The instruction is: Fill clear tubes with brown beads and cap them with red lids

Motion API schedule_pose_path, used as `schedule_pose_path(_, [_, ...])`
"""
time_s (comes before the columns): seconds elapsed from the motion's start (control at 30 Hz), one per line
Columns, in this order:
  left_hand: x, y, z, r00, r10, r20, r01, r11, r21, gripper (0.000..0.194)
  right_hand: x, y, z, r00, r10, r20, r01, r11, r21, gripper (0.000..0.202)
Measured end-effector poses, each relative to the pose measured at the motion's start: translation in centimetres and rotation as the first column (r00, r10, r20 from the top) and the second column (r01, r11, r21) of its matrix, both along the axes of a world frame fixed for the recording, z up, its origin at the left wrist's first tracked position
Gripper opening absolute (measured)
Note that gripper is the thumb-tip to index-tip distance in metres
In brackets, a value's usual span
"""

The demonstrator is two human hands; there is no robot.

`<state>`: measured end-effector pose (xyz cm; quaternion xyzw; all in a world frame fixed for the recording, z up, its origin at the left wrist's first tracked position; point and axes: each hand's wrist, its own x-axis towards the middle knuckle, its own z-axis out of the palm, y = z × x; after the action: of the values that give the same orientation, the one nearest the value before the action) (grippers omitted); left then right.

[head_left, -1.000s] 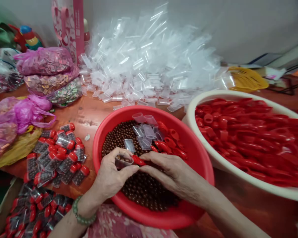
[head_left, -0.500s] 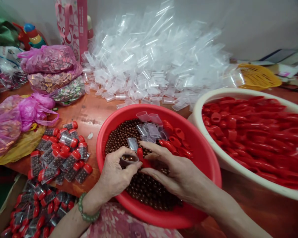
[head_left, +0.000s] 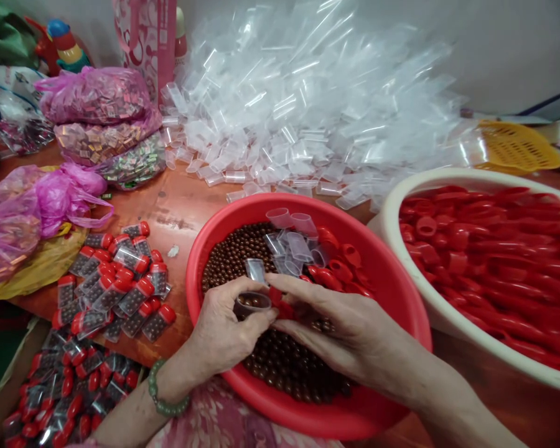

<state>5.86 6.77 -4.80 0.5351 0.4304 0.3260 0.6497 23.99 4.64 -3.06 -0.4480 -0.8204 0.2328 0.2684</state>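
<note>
My left hand (head_left: 226,330), a green bead bracelet at its wrist, is closed around a short clear plastic tube (head_left: 260,301). The tube's open mouth faces up, with brown balls showing inside. Right beside it, my right hand (head_left: 345,320) pinches a red plastic cap (head_left: 284,306), partly hidden by its fingers. Both hands are over a red basin (head_left: 417,330). Below them lie many loose brown balls (head_left: 298,373). Clear empty tubes (head_left: 299,247) and more red caps (head_left: 326,277) rest in the basin's far right part.
A white tub (head_left: 392,205) of red plastic parts stands at the right. Clear tubes (head_left: 303,112) are heaped behind. At the left lie filled, red-capped tubes (head_left: 116,283), with more in a box (head_left: 60,392) below, and pink bags (head_left: 93,93). A yellow basket (head_left: 518,146) sits far right.
The view has shifted slightly, so most things appear farther right. My right hand's fingertips and the red cap have turned a little and come nearer the tube. My left hand keeps its hold.
</note>
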Motion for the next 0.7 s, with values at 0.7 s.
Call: schedule_pose_path(0.7, [-0.4, 0.8, -0.3, 0.998, -0.028, 0.051, 0.031, 0.998, -0.053, 0.020, -1.8, -0.2, -1.8, 0.845, -0.320, -0.428, 0.231, 0.941, -0.249, 0.026])
